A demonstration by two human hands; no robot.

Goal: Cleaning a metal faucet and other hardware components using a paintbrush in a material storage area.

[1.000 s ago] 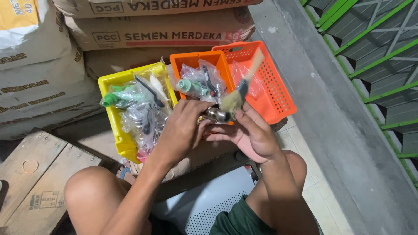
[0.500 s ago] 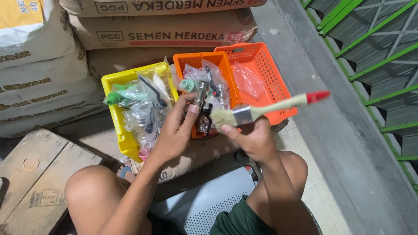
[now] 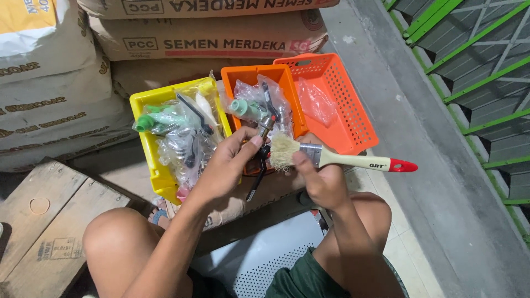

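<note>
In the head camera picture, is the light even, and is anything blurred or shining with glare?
Head view: light is soft and fairly even, darker at the lower left by the wooden crate; the plastic bags in the yellow basket give small glints; the paintbrush in the right hand and the metal tap in the left hand look sharp; straight edges bend slightly near the borders.

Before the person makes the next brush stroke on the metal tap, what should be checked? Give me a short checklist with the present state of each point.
1. Left hand grips the metal tap: ok.
2. Right hand holds the paintbrush at its metal band: ok.
3. Bristles near the tap: ok; touching it: cannot tell.
4. Tap held above the orange bin of bagged parts: ok.
5. Dust left on tap: cannot tell.
</note>
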